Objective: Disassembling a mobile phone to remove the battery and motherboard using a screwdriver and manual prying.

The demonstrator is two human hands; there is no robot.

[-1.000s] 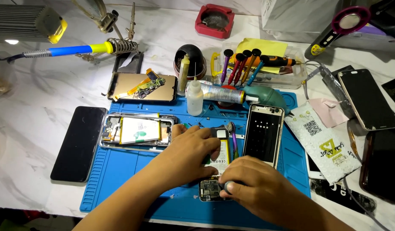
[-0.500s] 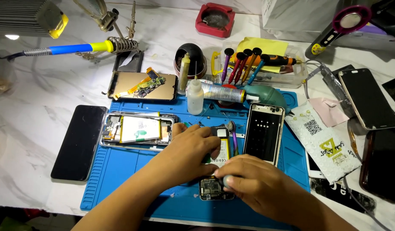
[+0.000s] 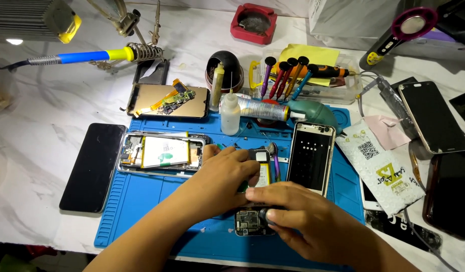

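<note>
Blue mat point(image 3: 142, 201) is where it's all happening. Opened phone point(image 3: 252, 219) sits at the near middle of it, mostly buried under both hands, with green circuit board showing at the near end and a yellowish battery peeking out at the far end. Left hand point(image 3: 220, 179) lies flat over the middle of it, fingers curled down and pressing it in place. Right hand point(image 3: 303, 221) comes in from the near right, thumb and fingers pinched on something small and dark right at the board; can't tell what the tool is.

Progress-wise I'd say it's mid-teardown: back is already off and the guts are exposed, but the board and battery look to be sitting in the frame, so plenty left.

Just right of the hands a phone screen point(image 3: 310, 157) lies face up, touching or nearly touching the right hand. Left of the hands, another gutted phone point(image 3: 159, 152) with its battery showing, then a black phone point(image 3: 94, 166) off the mat on the marble. Farther back: small white bottle point(image 3: 230, 113), a glue tube point(image 3: 262, 108), a teal blower point(image 3: 313, 113), a rack of screwdrivers point(image 3: 285, 75), and a soldering iron point(image 3: 91, 56) at far left. More phones point(image 3: 434, 121) piled at right.
</note>
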